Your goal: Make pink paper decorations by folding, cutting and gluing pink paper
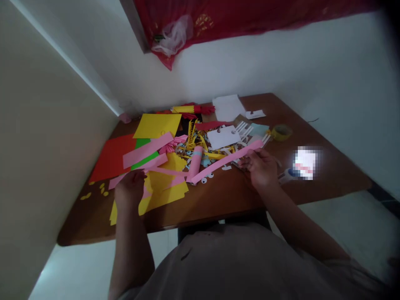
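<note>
Grey-brown shirt cloth (237, 266) fills the bottom edge, with the person's forearms reaching out on either side over a brown desk (337, 171). Their right hand (261, 168) grasps a long pink strip (226, 161) near its far end, thumb and fingers pinching it. That strip slants down toward the middle, its other end by the foot of a pink tube (196, 164), which has a pale blue band near the top. The left hand (129, 187) is curled beside the end of a narrower pink band; whether it grips that paper cannot be told.

Just right of the tube's foot lie two googly eyes (207, 178). Yellow sheets (167, 189) spread between the left hand and the tube, and small yellow discs (102, 189) are scattered to the left. Beyond that hand, wide pink pieces (148, 149) overlap green paper (143, 163) and an orange-red sheet (109, 157).

Behind the tube sits a heap of paper scraps, with a white card (222, 138) on it. A roll of yellow tape (281, 132) stands to the right, and white sheets (229, 107) lie near the wall (265, 62), below a red cloth (237, 18).
</note>
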{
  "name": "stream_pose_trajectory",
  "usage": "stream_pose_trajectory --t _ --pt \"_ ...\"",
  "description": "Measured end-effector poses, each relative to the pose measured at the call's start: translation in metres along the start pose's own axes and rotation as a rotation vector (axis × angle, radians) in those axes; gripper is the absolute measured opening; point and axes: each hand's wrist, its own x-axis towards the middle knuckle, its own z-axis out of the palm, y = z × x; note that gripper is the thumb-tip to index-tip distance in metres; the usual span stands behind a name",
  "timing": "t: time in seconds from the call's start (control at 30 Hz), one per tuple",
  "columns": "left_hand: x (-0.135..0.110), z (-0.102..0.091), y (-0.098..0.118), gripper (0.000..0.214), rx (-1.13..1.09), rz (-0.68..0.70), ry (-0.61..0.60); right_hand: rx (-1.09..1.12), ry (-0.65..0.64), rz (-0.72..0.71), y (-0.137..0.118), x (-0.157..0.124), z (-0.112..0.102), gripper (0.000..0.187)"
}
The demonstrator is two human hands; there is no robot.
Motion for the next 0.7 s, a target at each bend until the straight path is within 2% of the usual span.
stream_pose_trajectory --t 0.1,0.2,0.27,0.33,0.37,0.43,0.53,0.6,0.7 --pt "0.002 0.001 0.009 0.041 0.116 -0.139 0.124 0.056 -0.025 -0.05 -0.006 0.003 0.001 0.038" --pt "-0.006 0.006 0.022 0.054 0.142 -0.168 0.186 0.095 -0.083 -0.145 -0.013 -0.002 0.003 0.026" --pt "-0.02 0.012 0.035 0.063 0.117 -0.059 0.289 0.11 -0.144 -0.184 -0.014 -0.012 0.003 0.019" --pt "-0.041 0.02 0.053 0.055 0.027 0.165 0.386 0.097 -0.272 -0.183 -0.012 -0.026 0.001 0.03" --pt "-0.053 0.024 0.063 0.046 -0.077 0.301 0.37 0.069 -0.361 -0.18 -0.01 -0.034 0.0 0.04" --pt "-0.077 0.032 0.084 0.035 -0.281 0.571 0.155 -0.034 -0.568 -0.139 -0.006 -0.048 -0.002 0.052" --pt "-0.104 0.043 0.108 0.053 -0.421 0.881 -0.131 -0.206 -0.93 -0.062 -0.003 -0.062 -0.002 0.062" --pt "-0.112 0.048 0.115 0.046 -0.493 0.971 -0.254 -0.266 -1.111 -0.037 -0.006 -0.066 -0.002 0.065" --pt "-0.113 0.051 0.114 0.03 -0.64 0.962 -0.412 -0.301 -1.168 -0.064 -0.012 -0.065 -0.004 0.058"
